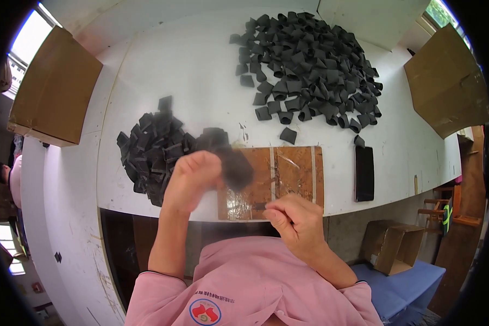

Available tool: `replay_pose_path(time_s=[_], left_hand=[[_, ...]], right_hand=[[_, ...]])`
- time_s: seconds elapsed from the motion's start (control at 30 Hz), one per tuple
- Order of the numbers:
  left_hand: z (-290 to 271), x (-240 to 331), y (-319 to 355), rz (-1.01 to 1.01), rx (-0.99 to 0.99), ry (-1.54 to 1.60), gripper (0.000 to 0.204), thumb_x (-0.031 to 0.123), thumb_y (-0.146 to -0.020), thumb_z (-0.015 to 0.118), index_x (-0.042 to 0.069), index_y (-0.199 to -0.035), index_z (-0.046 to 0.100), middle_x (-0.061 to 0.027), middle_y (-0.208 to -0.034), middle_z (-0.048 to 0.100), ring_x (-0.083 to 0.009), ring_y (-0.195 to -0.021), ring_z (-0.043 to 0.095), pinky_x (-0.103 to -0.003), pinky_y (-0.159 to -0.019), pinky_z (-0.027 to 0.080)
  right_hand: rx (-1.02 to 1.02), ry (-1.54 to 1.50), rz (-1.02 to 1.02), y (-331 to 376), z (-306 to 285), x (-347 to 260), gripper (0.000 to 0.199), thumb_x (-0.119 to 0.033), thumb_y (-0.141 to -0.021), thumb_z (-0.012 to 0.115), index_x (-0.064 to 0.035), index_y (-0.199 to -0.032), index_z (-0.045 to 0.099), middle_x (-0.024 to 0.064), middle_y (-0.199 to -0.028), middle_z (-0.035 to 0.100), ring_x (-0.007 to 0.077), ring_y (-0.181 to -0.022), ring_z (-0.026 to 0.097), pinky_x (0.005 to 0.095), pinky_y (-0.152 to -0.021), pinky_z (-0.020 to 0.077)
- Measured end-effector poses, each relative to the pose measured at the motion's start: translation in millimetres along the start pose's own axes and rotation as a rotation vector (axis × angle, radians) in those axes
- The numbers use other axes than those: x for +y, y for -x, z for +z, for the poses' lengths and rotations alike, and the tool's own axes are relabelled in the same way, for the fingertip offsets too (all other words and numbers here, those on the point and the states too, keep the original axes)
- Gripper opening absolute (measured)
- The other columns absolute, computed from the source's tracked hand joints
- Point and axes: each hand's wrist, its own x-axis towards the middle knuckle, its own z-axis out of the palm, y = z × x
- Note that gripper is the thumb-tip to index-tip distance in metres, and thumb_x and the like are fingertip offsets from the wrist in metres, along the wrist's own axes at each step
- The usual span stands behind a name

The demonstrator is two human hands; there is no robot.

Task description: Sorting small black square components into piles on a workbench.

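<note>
My left hand [193, 176] is raised near the left end of a brown board [299, 168] wrapped in clear tape. Its fingers are closed on a dark, soft-looking black piece [237, 169], smeared by motion. Low over the board's front edge, my right hand [299, 220] has its fingers curled in a pinch; what they hold, if anything, is too small to make out. Beside my left hand lies a heap of flattened black pieces [155, 146]. A large pile of short black sleeves [315, 65], many with open ends, covers the far right of the white table [190, 65].
One loose black sleeve [288, 135] lies just beyond the board. A flat black rectangular object [364, 174] rests near the right front edge. Cardboard boxes stand at left [60, 87] and right [445, 81]; another open box [394, 247] sits below on blue cloth [402, 288].
</note>
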Motion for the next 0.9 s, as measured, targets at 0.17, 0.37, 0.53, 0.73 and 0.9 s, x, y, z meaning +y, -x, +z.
replay_pose_path(time_s=[0.17,0.37,0.53,0.73,0.9], left_hand=[[40.0,-21.0,39.8,-0.098,-0.118,0.000,0.013,0.005,-0.076,0.060,-0.003,-0.085,0.056,-0.0046,-0.073,0.058,-0.0087,-0.063,0.055,-0.020,-0.056,0.045],[67.5,-33.4,48.0,-0.099,-0.051,0.259,0.018,0.007,-0.075,0.058,-0.002,-0.090,0.055,-0.0073,-0.078,0.059,-0.0119,-0.065,0.056,-0.022,-0.057,0.045],[70.5,-40.0,48.5,-0.097,-0.054,0.165,0.013,0.002,-0.073,0.058,-0.005,-0.085,0.056,-0.0103,-0.074,0.061,-0.0137,-0.061,0.059,-0.022,-0.054,0.048],[68.3,-45.8,47.6,-0.069,0.004,0.002,0.008,0.000,-0.074,0.061,-0.003,-0.080,0.058,-0.0068,-0.070,0.060,-0.0099,-0.058,0.056,-0.019,-0.052,0.046],[84.5,-52.7,48.7,0.321,0.158,-0.408,0.003,-0.002,-0.076,0.059,-0.001,-0.078,0.057,0.0004,-0.067,0.056,-0.0030,-0.058,0.049,-0.016,-0.052,0.040]], right_hand=[[-0.057,-0.688,0.447,2.8,12.9,4.3,0.021,-0.016,-0.079,0.063,0.0016,-0.090,0.057,0.0043,-0.081,0.061,0.0064,-0.069,0.053,0.0207,-0.063,0.0431],[-0.012,-1.091,0.578,8.0,5.0,20.2,0.011,-0.011,-0.081,0.060,-0.0006,-0.086,0.058,0.0010,-0.077,0.060,0.0054,-0.069,0.053,0.0186,-0.063,0.0426],[-0.007,-1.177,0.628,12.9,-0.7,21.9,0.008,-0.011,-0.081,0.060,-0.0028,-0.083,0.059,0.0004,-0.076,0.059,0.0061,-0.069,0.054,0.0194,-0.063,0.0433],[-0.018,-0.601,0.470,10.7,4.9,20.6,0.015,-0.009,-0.078,0.063,-0.0004,-0.088,0.057,0.0029,-0.072,0.057,0.0088,-0.061,0.052,0.0223,-0.058,0.0437],[0.276,0.031,-0.024,15.3,12.4,9.4,0.018,-0.009,-0.071,0.066,-0.0001,-0.084,0.057,0.0092,-0.075,0.052,0.0223,-0.063,0.052,0.0294,-0.054,0.0419]])
